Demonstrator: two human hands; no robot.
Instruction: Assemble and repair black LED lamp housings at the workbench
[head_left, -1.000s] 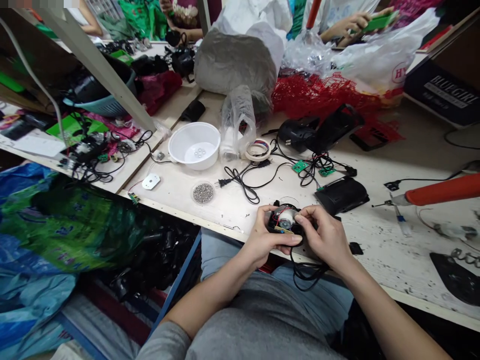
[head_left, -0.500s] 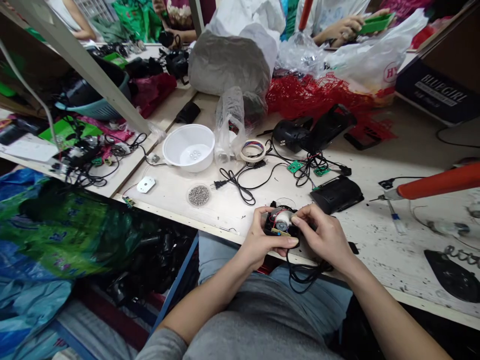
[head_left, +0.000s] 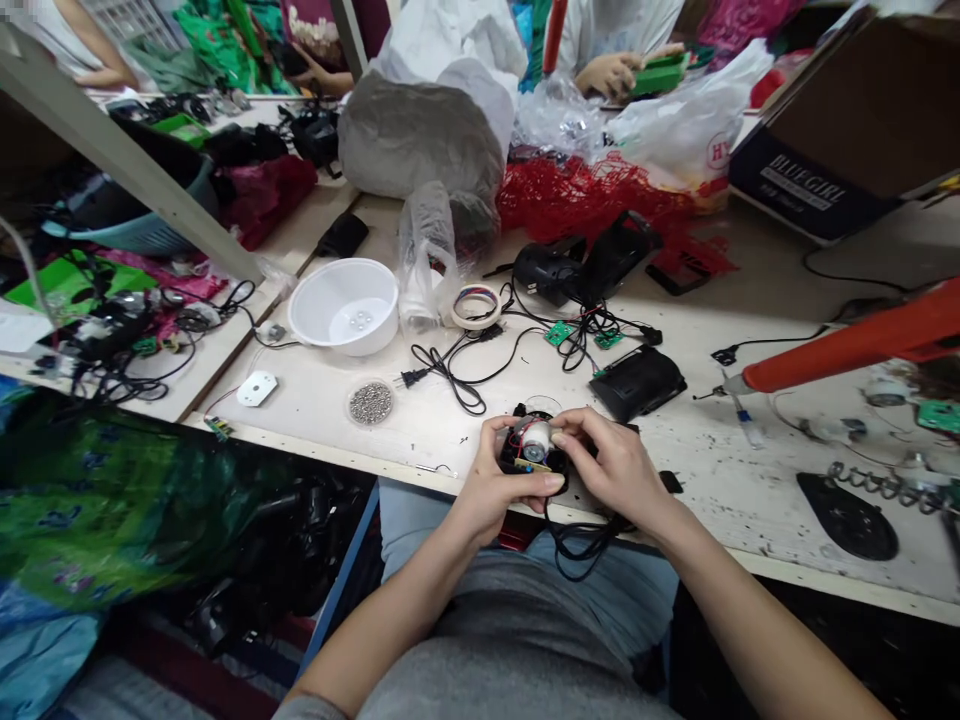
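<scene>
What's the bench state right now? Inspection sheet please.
Surface: scuffed white bench, crowded along the far side.
Job's things: small black motor unit, held at the bench's near edge.
Clutter: white bowl, dish of metal balls, tape roll, black casing, green circuit boards, orange-handled tool.
Grippers: left hand wraps the unit's left side; right hand has fingertips on its top.
Cables: black plug cord loose mid-bench; unit's cord hangs to the lap.
Surroundings: red mesh, plastic bags, another person's hands across the bench.

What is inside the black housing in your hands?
A silvery motor and red wires sit in the black housing. The left hand and right hand cover its sides and base.
</scene>
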